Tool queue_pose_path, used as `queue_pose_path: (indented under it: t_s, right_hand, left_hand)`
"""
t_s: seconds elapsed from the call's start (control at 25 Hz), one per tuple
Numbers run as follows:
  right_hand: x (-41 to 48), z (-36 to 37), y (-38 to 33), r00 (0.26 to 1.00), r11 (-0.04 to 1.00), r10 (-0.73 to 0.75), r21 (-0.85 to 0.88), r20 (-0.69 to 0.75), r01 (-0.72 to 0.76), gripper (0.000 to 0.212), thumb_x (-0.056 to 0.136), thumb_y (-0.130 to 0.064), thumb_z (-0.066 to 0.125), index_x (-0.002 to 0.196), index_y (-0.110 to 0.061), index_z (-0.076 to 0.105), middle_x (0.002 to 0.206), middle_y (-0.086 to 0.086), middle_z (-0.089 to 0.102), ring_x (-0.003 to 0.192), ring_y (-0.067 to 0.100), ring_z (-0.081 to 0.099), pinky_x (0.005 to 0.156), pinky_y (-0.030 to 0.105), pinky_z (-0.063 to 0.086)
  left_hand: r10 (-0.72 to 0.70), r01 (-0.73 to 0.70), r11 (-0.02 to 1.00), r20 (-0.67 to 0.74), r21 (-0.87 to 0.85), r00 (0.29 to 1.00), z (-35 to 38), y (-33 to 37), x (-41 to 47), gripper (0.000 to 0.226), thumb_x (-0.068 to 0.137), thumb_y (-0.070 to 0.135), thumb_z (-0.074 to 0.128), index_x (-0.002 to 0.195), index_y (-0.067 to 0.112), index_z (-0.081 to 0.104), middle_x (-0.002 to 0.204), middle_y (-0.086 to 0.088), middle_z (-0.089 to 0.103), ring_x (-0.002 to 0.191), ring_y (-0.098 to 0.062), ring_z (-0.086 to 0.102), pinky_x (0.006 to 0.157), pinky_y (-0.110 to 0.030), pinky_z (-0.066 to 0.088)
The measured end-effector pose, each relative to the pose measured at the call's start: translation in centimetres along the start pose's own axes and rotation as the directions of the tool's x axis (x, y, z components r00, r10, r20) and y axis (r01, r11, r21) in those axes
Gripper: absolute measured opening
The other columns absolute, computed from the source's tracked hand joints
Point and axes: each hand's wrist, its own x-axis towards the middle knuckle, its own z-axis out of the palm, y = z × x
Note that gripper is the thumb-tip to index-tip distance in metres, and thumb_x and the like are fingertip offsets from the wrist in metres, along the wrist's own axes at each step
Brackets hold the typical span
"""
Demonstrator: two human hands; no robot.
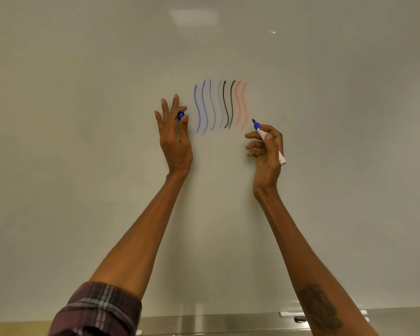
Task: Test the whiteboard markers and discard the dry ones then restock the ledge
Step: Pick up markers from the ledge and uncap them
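- Marker, blue, uncapped: gripped in right hand, tip at the whiteboard just right of the red lines; contact unclear.
- Cap, blue: pinched by left hand, other fingers straight.
- Test strokes: blue, grey, black, red waves; several faint.
- Advice: one steady full-length stroke on bare board, for fair comparison.
- Ledge: below, spare markers at right.

The whiteboard is smooth and glossy, mirroring a ceiling light at 12 o'clock. At 6 o'clock the ledge looks like brushed metal with a dull sheen. The marker has a smooth white plastic barrel. The cap is shiny blue plastic. At 7 o'clock the sleeve is soft woven plaid cloth.
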Motion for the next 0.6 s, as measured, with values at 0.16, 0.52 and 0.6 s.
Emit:
queue_pose_path:
  t_s: [0.16, 0.52, 0.6]
  right_hand:
    - [1.9, 0.4, -0.3, 0.993, 0.989, -0.087, -0.128, -0.082, 0.076, 0.029, 0.102, -0.019, 0.042, 0.111, -0.002, 0.063, 0.083, 0.010, 0.059, 0.069, 0.022, 0.050, 0.063, 0.028, 0.044]
    - [5.9, 2.6, -1.3, 0.928, 0.865, -0.369, -0.386, -0.059, 0.319, 0.026, 0.093, -0.011, 0.062, 0.117, -0.004, 0.068, 0.108, 0.004, 0.072, 0.098, 0.012, 0.068, 0.083, 0.027, 0.055]
    - [6.3, 2.6, -1.6, 0.912, 0.816, -0.409, -0.451, -0.006, 0.363, 0.026, 0.093, -0.012, 0.061, 0.117, -0.005, 0.069, 0.106, 0.003, 0.072, 0.094, 0.011, 0.068, 0.081, 0.028, 0.056]
  left_hand:
    - [0.074, -0.069, 0.994, -0.063, 0.080, 0.995, 0.8, -1.5, 0.1, 0.039, 0.105, 0.021, 0.041, 0.139, 0.004, 0.051, 0.142, -0.001, 0.055, 0.146, -0.019, 0.032, 0.123, -0.044, 0.021]
    - [0.142, -0.132, 0.982, -0.062, 0.137, 0.988, 0.8, -2.0, 0.0, 0.038, 0.103, 0.009, 0.047, 0.140, 0.004, 0.049, 0.145, 0.029, 0.037, 0.147, -0.003, 0.023, 0.120, -0.053, 0.026]
    - [0.133, -0.125, 0.981, -0.051, 0.148, 0.990, 0.8, -2.2, 0.0, 0.038, 0.103, 0.010, 0.045, 0.140, 0.000, 0.049, 0.147, 0.021, 0.040, 0.146, -0.009, 0.026, 0.121, -0.051, 0.025]
